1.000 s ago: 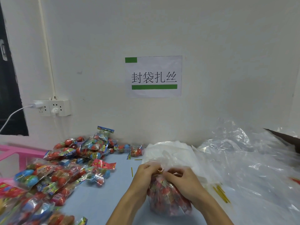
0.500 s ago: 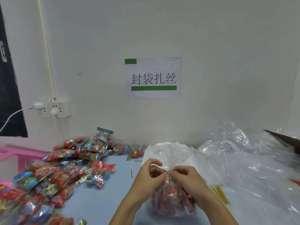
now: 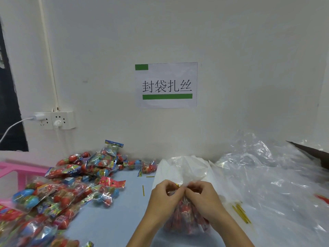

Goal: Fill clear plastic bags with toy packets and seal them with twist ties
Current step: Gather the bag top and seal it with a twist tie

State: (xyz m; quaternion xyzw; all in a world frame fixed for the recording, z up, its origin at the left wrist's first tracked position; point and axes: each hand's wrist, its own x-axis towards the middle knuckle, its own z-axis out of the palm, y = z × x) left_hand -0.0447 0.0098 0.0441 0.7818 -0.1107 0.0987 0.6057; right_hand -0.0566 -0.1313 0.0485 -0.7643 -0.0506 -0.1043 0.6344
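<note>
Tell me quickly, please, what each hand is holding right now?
Left hand: pinches the gold twist tie at the clear plastic bag's neck.
Right hand: grips that gathered neck.

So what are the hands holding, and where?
Both the left hand and right hand pinch the filled bag at its gathered neck, around a gold twist tie.

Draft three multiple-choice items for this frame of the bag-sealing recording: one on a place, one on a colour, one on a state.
1. Where does the pile of loose toy packets lie?
A. left of the hands
B. right of the hands
C. on the wall

2. What colour is the twist tie at the bag's neck?
A. blue
B. yellow-gold
C. white

3. What are the left hand and right hand doing?
A. resting flat
B. pinching the neck of the filled bag
C. holding scissors

Key: 1 A, the packets spread over the table's left; 2 B, a gold glint shows between the fingertips; 3 B, both hands' fingers curl round the gathered plastic.
</note>
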